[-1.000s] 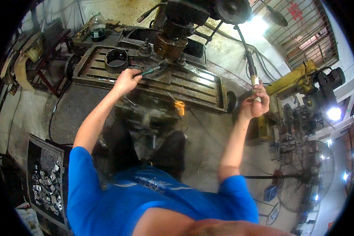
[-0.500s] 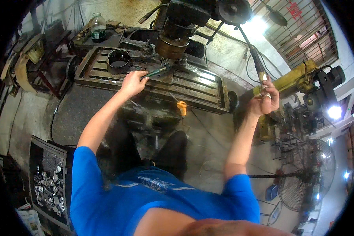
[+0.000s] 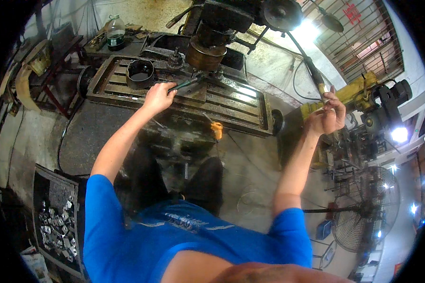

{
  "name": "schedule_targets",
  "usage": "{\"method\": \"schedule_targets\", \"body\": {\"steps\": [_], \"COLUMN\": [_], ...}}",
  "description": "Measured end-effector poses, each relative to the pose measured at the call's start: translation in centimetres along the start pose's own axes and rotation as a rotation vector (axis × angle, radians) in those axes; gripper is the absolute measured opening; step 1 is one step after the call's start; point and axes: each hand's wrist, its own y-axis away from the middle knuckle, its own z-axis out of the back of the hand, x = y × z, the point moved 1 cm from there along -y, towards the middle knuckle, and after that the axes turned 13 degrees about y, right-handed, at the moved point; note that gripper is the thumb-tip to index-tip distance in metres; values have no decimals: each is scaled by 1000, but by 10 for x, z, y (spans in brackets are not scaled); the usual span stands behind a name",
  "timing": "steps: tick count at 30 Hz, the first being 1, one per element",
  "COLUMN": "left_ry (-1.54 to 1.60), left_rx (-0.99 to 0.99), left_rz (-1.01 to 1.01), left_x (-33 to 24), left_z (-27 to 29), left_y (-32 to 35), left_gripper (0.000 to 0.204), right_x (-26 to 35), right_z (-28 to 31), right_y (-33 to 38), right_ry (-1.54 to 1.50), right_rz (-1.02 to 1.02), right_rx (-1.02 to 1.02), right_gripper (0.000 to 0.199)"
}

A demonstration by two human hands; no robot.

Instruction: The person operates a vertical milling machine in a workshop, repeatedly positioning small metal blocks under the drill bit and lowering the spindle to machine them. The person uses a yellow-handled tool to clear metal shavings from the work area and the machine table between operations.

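My left hand [image 3: 159, 99] is closed round a slim tool with a dark green handle [image 3: 183, 85]. Its far end reaches under the machine's spindle [image 3: 206, 53], where dark metal parts hide its tip, so I cannot tell its kind. Below it runs the slotted, oily machine table [image 3: 236, 109]. Out to the right, my right hand [image 3: 327, 117] has its fingers curled round the pale end of a long machine lever [image 3: 315, 73]. A round black pot of dark liquid [image 3: 140, 74] stands on the table's left part, beyond my left hand.
An orange-handled tool [image 3: 216, 130] hangs at the table's front edge. A bin of small metal parts [image 3: 59, 221] sits low on the left. A bottle of dark liquid [image 3: 115, 34] stands behind the table. To the right are a large floor fan [image 3: 366, 210] and yellow machinery [image 3: 323, 101].
My right hand and the lever's end have swung a little to the right and down. The left hand keeps hold of the green-handled tool in nearly the same place.
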Motion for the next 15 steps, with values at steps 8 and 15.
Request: {"method": "schedule_targets", "body": {"steps": [8, 15], "left_ry": [-38, -52], "left_rx": [-16, -36], "left_rz": [-79, -167], "left_x": [-1, -1], "left_z": [-5, -17], "left_y": [-7, -19], "left_gripper": [28, 27], "right_x": [1, 3], "right_z": [-3, -2], "right_y": [-29, -63], "right_ry": [5, 76], "right_rz": [28, 66], "right_rx": [22, 68], "right_gripper": [11, 16]}}
